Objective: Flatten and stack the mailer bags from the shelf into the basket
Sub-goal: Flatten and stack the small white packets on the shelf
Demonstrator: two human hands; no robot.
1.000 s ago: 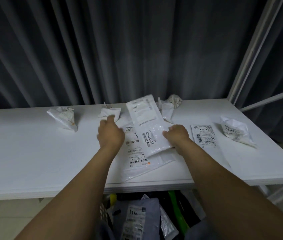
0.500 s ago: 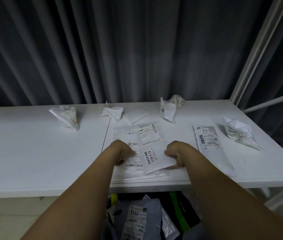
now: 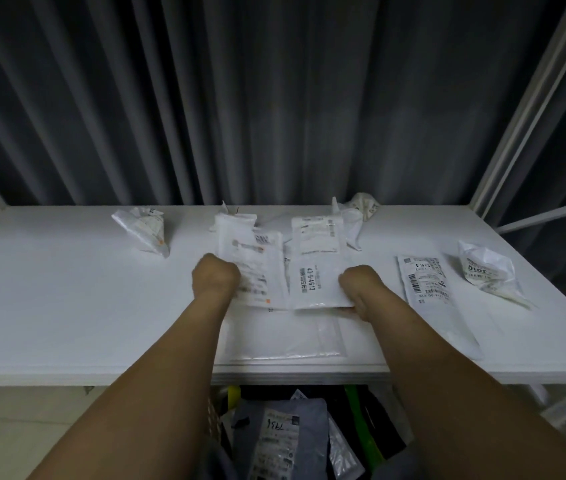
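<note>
Mailer bags that lay overlapped on the shelf a moment ago are now lifted apart at centre frame. The left hand grips the left mailer bag, and the right hand pinches the labelled mailer bag (43-6-4613). Both look flat enough for the basket, bottom centre.

Left hand and right hand each hold a mailer above the shelf.
The left mailer and right mailer are side by side, over a flat clear bag at the shelf's front edge; crumpled bags lie near the back edge.
</note>
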